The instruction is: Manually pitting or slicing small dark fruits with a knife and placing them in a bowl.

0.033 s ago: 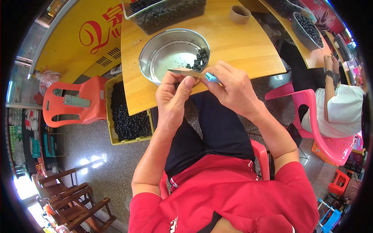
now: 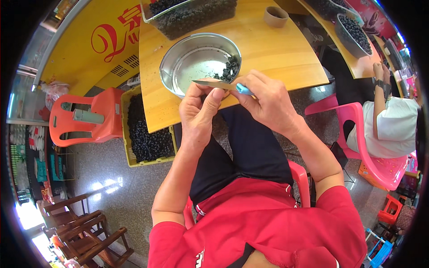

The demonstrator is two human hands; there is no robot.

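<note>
My right hand grips a knife with a light blue handle. The knife's blade points left, across the fingertips of my left hand. That hand is closed, thumb against fingers, and whatever it pinches is hidden beneath the blade. Just beyond both hands, at the table's near edge, stands a round metal basin. Small dark roundish pieces, some with a hollow showing, are heaped on the basin's right side; dark specks dot its bottom.
The wooden table also bears a clear tub of dark pieces and a brown cup-like ring. Left of my legs is a yellow crate of dark pieces, beside an orange chair. Another person sits on a pink chair at right.
</note>
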